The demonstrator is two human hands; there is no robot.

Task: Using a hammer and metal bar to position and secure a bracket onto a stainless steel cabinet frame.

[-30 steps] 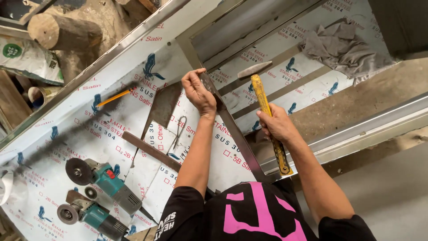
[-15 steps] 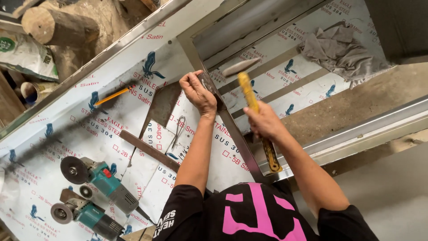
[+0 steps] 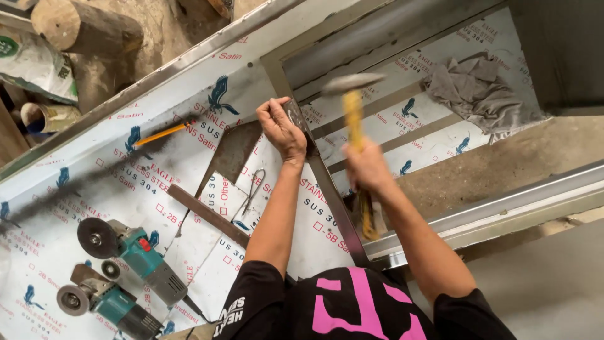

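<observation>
**On the steel bench: hammer up, other hand pinning the frame**

On top of a stainless sheet (image 3: 94,208) that still wears its printed protective film, a person is working on a thin metal frame (image 3: 333,201). Left hand (image 3: 284,129) is curled shut around the frame bar near its upper corner, fingers wrapped over the edge and pressing it down onto the sheet. Right hand (image 3: 367,167) is clenched around the yellow handle of a hammer (image 3: 352,107), which is up in the air and blurred, its grey head hovering above the frame just right of the left hand. Head isn't touching the metal, as far as I can tell.

Stuff around it: a flat dark steel plate (image 3: 234,151) lies just left of the left hand, touching the frame bar, and a dark flat bar (image 3: 207,215) sits below it at an angle. A small wire clip thing (image 3: 251,192) lies between the bar and the forearm. An orange pencil (image 3: 160,134) lies further up the sheet. Two teal angle grinders are parked bottom left, one (image 3: 135,255) above the other (image 3: 104,301), discs pointing left. Over on the right, well apart, a crumpled grey rag (image 3: 478,91) sits on the filmed surface. Off the bench, top left, there's a log (image 3: 85,28) on the ground.
</observation>
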